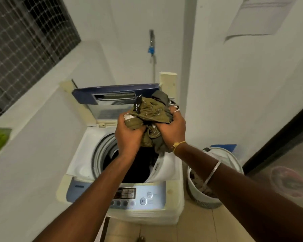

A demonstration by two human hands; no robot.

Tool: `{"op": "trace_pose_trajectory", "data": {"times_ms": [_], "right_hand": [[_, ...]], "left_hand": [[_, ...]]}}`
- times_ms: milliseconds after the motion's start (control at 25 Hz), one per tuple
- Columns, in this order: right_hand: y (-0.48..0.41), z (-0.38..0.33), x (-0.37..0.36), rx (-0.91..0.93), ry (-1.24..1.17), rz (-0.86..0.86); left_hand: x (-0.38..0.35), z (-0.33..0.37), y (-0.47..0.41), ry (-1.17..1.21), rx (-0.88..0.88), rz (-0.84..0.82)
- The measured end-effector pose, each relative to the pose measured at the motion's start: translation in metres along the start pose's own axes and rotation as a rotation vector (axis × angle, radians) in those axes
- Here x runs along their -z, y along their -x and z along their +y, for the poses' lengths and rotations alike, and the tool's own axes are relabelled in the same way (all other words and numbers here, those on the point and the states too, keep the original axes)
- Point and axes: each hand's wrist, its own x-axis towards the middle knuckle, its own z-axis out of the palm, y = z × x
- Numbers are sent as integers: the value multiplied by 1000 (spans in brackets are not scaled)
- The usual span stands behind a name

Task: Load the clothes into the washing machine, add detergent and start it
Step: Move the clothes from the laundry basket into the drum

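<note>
A white top-loading washing machine [80, 152] stands in front of me with its blue lid [112, 93] raised at the back. Both hands hold a bundle of olive-green clothes [152, 110] above the open drum [140, 168]. My left hand [129, 135] grips the bundle's left side and my right hand [171, 126] grips its right side. Dark laundry lies inside the drum, and a white garment [164, 168] hangs over its right rim. The control panel [129, 194] with buttons faces me at the machine's front.
A white laundry basket [199, 194] holding more clothes stands on the tiled floor right of the machine, under my right forearm. A white ledge runs along the left wall below a netted window [24, 41]. A tap with a blue fitting [151, 49] is on the back wall.
</note>
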Motion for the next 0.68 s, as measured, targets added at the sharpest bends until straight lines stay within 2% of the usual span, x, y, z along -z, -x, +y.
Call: {"op": "trace_pose_trajectory", "data": {"times_ms": [120, 240, 280, 360, 400, 440, 560, 680], "right_hand": [[11, 17, -64, -37, -28, -56], [18, 68, -118, -147, 117, -101], [20, 92, -131, -243, 218, -128], [26, 136, -151, -563, 436, -244], [30, 149, -156, -721, 466, -305], [33, 158, -157, -800, 459, -348], [32, 166, -157, -839, 427, -349], [24, 160, -151, -825, 425, -299]], "left_hand": [[43, -47, -30, -38, 53, 13], [76, -121, -62, -124, 198, -179], [82, -149, -71, -167, 247, -287], [89, -197, -86, -339, 330, -476], [89, -215, -92, -414, 360, -534], [87, -226, -95, -452, 382, -574], [80, -235, -102, -450, 426, -652], [66, -224, -102, -428, 417, -650]]}}
